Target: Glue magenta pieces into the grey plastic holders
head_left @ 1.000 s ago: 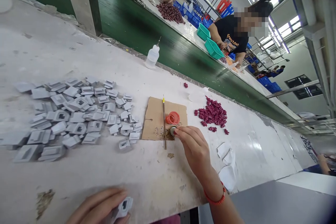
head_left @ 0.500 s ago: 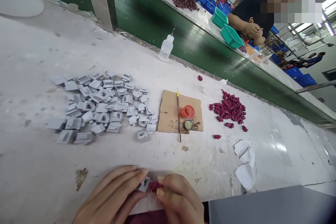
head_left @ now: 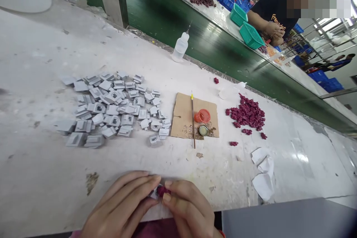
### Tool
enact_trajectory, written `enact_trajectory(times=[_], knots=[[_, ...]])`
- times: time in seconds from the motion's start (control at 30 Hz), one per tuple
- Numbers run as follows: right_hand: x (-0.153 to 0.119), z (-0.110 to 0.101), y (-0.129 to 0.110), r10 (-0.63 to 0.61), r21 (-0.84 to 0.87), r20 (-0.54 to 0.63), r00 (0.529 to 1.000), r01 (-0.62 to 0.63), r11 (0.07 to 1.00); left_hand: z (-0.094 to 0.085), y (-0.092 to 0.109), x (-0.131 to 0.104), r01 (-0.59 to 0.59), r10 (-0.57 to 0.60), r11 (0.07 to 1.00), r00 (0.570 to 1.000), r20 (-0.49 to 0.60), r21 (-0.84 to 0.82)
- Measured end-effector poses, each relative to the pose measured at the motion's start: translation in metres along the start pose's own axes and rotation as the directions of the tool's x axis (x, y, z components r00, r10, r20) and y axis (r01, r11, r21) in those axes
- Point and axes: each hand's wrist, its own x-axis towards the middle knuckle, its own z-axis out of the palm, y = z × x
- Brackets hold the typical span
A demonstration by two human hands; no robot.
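Observation:
At the near edge of the table, my left hand [head_left: 125, 200] is closed round a small grey plastic part [head_left: 153, 193], mostly hidden by the fingers. Between thumb and fingertips, my right hand [head_left: 188, 202] pinches a small dark-red part [head_left: 162, 191]. The red part is up against the grey one; how far it sits inside, I cannot tell. A pile of similar grey parts [head_left: 111, 109] lies to the left, and a heap of dark-red parts [head_left: 249, 113] to the right.
On a cardboard piece [head_left: 181, 111] are a thin brush [head_left: 193, 122], a red cup [head_left: 203, 115] and a bottle cap [head_left: 203, 130]. Behind stands a needle-tipped bottle [head_left: 180, 47]. White scraps [head_left: 263, 180] lie at right. Beyond the green belt [head_left: 156, 11], a co-worker's hands [head_left: 275, 31] are near green baskets [head_left: 251, 35].
My right hand has brought the red part closer against the grey part, narrowing the gap between my hands. The whole view has shifted slightly.

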Motion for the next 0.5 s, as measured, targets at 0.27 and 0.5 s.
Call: enact_trajectory(times=[0.27, 0.5], knots=[[-0.003, 0.012, -0.007, 0.058, -0.119, -0.035, 0.998, -0.062, 0.991, 0.002, -0.004, -0.014, 0.026, -0.026, 1.0, 0.998, 0.053, 0.009], [0.003, 0.0, -0.004, 0.08, -0.035, 0.125, 0.989, -0.076, 0.996, 0.0, -0.001, -0.012, 0.126, -0.122, 0.99, 0.99, 0.063, -0.057]])
